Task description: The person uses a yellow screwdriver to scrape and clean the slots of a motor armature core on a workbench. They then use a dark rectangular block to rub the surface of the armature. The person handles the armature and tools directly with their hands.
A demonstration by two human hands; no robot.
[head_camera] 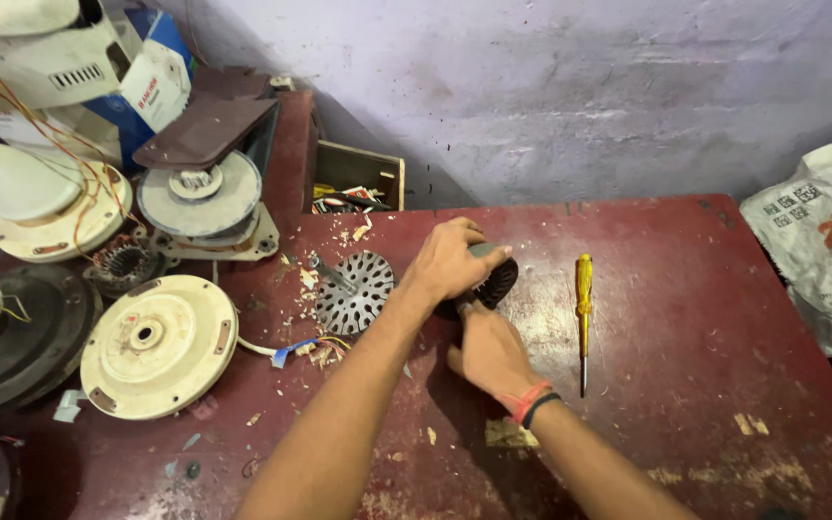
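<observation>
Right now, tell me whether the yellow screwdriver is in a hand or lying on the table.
Lying on the table: the screwdriver rests flat, apart from both hands.

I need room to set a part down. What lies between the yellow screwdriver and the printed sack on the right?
In the head view, only bare red tabletop lies between the yellow screwdriver and the printed sack, apart from scuffs.

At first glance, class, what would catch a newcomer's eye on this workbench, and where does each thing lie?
Mid-table, the left hand and right hand grip a dark round motor part, which draws the eye first. Right of them lies a yellow-handled screwdriver on the worn red table. To the left sit a perforated metal disc and a cream round fan cover.
</observation>
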